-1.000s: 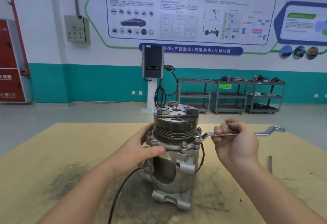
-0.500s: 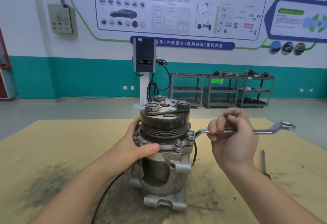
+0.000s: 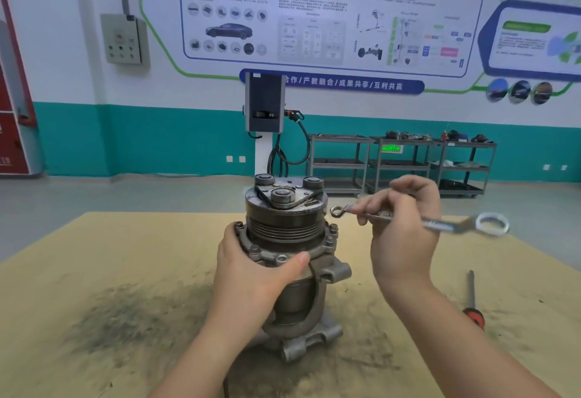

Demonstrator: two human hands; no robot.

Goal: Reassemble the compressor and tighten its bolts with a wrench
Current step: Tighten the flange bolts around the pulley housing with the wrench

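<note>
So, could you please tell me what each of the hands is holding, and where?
The left hand grips the compressor around its bolted flange; the right hand holds the wrench along the middle of its shaft.

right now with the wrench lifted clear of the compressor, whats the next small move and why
Probably lower the wrench so its small ring end drops onto the flange bolt just below it. That ring hangs free in the air beside the pulley, touching no bolt, while the right hand grips the shaft and the left hand grips the compressor to steady it.
</note>
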